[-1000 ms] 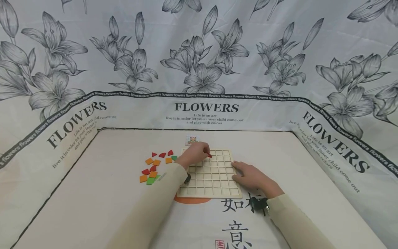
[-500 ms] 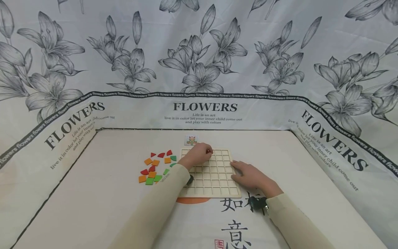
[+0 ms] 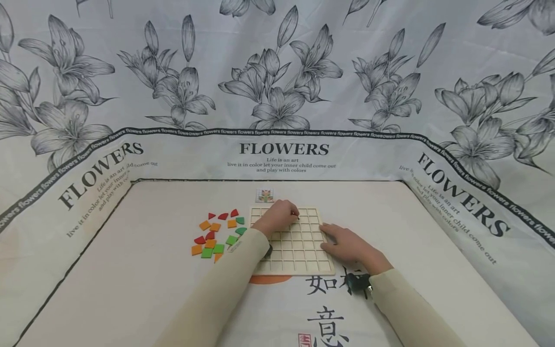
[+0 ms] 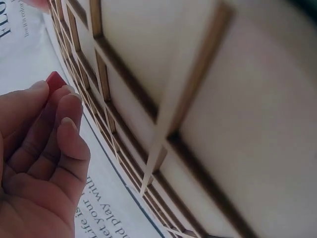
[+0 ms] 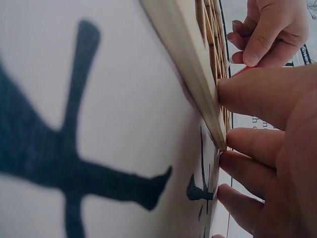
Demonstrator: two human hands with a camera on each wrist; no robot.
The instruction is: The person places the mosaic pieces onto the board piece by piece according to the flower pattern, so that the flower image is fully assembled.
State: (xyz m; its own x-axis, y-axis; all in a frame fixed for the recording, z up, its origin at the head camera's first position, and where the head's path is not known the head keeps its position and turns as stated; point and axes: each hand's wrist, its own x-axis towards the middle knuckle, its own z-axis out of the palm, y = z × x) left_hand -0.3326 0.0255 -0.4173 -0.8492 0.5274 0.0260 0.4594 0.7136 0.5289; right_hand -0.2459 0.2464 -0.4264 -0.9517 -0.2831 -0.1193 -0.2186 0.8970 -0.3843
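A pale wooden grid board (image 3: 303, 250) lies on the table, divided into square cells. My left hand (image 3: 277, 216) is over its far part and pinches a small red tile (image 4: 55, 79) between thumb and fingertips. In the head view that tile is mostly hidden by the fingers. At the board's right edge rests my right hand (image 3: 349, 243), its fingers extended and touching the wooden rim (image 5: 198, 94). Left of the board lie loose flat tiles: red ones (image 3: 223, 216), orange squares (image 3: 204, 225) and green ones (image 3: 206, 253).
Just beyond the board is a small card (image 3: 264, 195) with a coloured flower pattern on a grid. The white tablecloth (image 3: 130, 289) carries large black characters (image 3: 326, 320) near the front. A flower-printed curtain (image 3: 277, 96) rises behind and at both sides.
My left hand has shifted slightly to the right over the board, still pinching the red tile. More green and orange tiles show beside the sleeve. My right hand stays at the board's edge.
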